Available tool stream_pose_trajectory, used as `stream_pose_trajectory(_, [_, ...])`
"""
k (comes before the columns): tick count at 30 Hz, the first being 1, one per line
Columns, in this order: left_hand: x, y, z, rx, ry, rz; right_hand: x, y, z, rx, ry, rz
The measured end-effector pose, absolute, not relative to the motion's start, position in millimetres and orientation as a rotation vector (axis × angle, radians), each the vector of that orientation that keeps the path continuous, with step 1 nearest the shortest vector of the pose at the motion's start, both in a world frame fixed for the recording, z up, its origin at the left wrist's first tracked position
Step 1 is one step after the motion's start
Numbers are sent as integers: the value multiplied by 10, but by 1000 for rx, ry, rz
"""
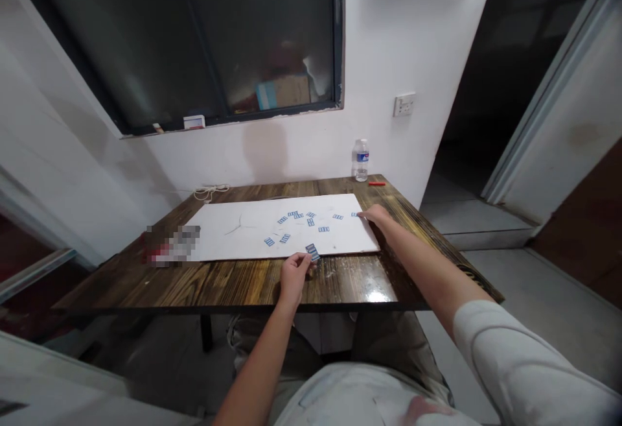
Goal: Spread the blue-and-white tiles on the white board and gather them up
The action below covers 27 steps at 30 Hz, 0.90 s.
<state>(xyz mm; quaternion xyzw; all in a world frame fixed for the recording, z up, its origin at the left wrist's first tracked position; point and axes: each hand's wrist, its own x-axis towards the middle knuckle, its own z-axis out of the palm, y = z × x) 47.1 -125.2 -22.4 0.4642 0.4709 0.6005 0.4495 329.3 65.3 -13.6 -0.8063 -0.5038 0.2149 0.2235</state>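
Near the front edge of a white board (pixel 253 218), my left hand (pixel 293 275) pinches a blue-and-white striped card (pixel 311 252) between thumb and fingers. It may be more than one card; the overlap does not show clearly. My right hand (pixel 376 216) reaches to the board's right edge, fingers together at a similar small card (pixel 355 214). Several more of these cards lie scattered over the board, among them one (pixel 337 217) left of my right hand, one (pixel 323 229) in front of it, and one (pixel 269 242) farther left. Their printing is too small to read.
The board lies on a brown wooden table (pixel 233 286). At the back stand a clear water bottle (pixel 362 161) and, beside it, a red pen-like stick (pixel 377 184). A white cable (pixel 210 190) lies back left. A blurred-out item (pixel 175 244) sits at the board's left end.
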Motion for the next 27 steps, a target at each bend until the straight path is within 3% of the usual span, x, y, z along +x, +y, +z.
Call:
stream_pose_trajectory(16, [458, -1223, -254, 1164, 1156, 1489, 3280, 171, -128, -1434, -1027, 894])
stream_pose_trajectory(23, [453, -1194, -266, 1142, 1180, 1485, 2818, -496, 40, -818, -882, 1315])
stream_pose_trajectory(27, [459, -1189, -258, 1165, 1172, 1488, 2373, -907, 18, -698, -895, 1405])
